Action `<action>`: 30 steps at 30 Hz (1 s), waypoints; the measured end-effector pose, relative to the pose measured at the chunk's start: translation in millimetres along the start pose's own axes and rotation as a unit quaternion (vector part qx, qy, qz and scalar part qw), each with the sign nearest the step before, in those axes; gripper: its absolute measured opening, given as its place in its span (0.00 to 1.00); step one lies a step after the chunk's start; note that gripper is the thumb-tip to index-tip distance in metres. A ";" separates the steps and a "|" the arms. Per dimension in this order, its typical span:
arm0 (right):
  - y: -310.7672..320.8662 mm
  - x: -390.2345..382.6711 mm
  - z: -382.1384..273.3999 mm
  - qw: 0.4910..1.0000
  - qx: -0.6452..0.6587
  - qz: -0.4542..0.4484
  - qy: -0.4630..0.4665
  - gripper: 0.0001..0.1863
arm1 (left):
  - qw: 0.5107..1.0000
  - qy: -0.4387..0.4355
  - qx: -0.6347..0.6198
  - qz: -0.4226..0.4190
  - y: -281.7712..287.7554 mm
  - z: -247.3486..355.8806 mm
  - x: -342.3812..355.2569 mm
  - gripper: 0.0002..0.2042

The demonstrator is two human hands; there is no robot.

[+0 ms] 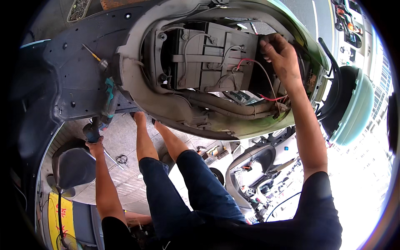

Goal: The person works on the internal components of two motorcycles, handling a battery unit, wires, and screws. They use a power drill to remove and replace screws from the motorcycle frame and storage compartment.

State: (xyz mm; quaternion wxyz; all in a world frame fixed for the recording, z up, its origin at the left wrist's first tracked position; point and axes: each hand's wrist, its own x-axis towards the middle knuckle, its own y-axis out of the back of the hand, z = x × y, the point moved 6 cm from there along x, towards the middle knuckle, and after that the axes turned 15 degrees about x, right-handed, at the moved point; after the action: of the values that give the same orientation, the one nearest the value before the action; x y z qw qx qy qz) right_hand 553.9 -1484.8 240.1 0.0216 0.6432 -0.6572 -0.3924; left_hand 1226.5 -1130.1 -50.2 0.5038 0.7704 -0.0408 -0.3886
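Note:
My left hand (pixel 95 146) is closed around the black lower end of a teal-and-black cordless drill (pixel 110 99). The drill lies along the edge of a scooter's dark floorboard (pixel 83 85), and a slim yellow-shafted bit (pixel 91 52) points up and left from its chuck. My right hand (pixel 283 56) is inside the open scooter body, at the right end of a dusty grey battery pack (pixel 214 56). Its thumb and fingers are pinched together; what they hold, if anything, is hidden. Below that hand run a red wire (pixel 268 98) and a thin pale cable.
Grey straps and cables cross the batteries. The body's rim (pixel 139 79) and a thick dusty tube (pixel 225 104) surround the opening. A mint-coloured top box (pixel 354 106) stands at the right. Black scissors (pixel 121 159) lie on the paving below; another scooter (pixel 254 171) stands close by.

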 end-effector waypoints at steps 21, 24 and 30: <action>-50.0 20.6 105.6 0.715 -0.634 -0.217 0.199 0.08 | 0.995 -0.095 -0.012 0.001 -45.7 3.5 21.1 0.34; -24.2 27.7 99.1 0.752 -0.616 -0.182 0.148 0.09 | 0.979 -0.197 -0.017 0.037 5.8 39.0 -27.5 0.30; 29.0 17.6 54.8 0.901 -0.424 -0.038 0.086 0.15 | 0.884 -0.189 -0.347 -0.251 87.8 104.0 -138.4 0.11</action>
State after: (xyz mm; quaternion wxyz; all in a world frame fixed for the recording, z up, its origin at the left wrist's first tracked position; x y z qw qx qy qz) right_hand 497.6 -1477.1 209.6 0.3336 0.6290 -0.3996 -0.5774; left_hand 1092.7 -1187.6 78.1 0.6072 0.4428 0.1963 -0.6298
